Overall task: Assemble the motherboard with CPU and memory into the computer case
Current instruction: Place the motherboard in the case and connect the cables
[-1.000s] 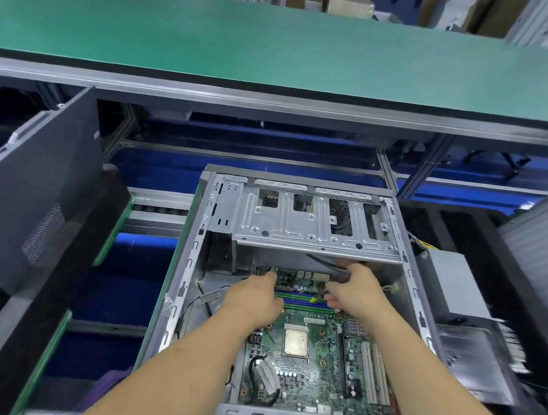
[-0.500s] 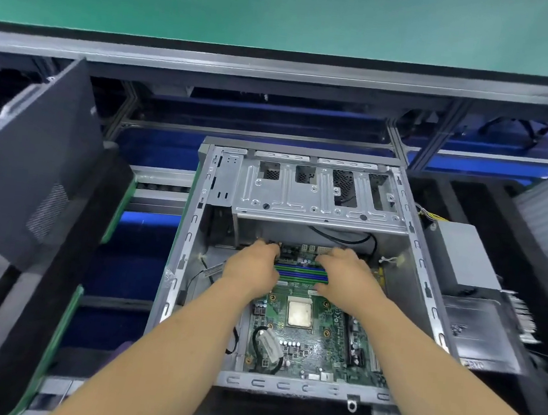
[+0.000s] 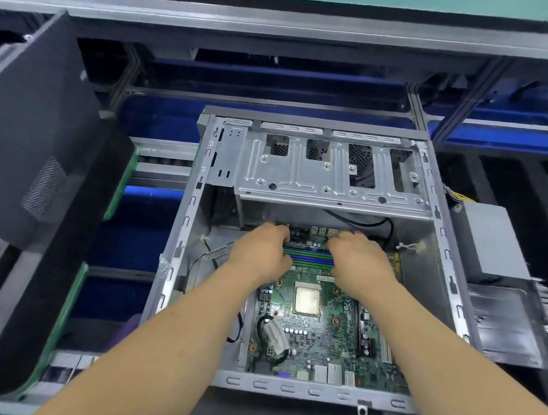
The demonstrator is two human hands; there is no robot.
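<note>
Scanning from the left, I see a dark side panel [image 3: 27, 127] leaning up, well apart from the open computer case [image 3: 175, 264] on the bench. Inside it lies the green motherboard [image 3: 320, 334], its square chip [image 3: 307, 299] in the middle and the blue and green memory slots [image 3: 309, 259] at the far end. My left hand [image 3: 259, 253] curls down on the board's far left edge; my right hand [image 3: 358, 260] curls on the far right. I cannot tell whether either is gripping the board. A grey power supply [image 3: 489, 240] sits just right of the case.

Both hands reaching forward, left [image 3: 261, 253], right [image 3: 358, 263], fingers curled
</note>
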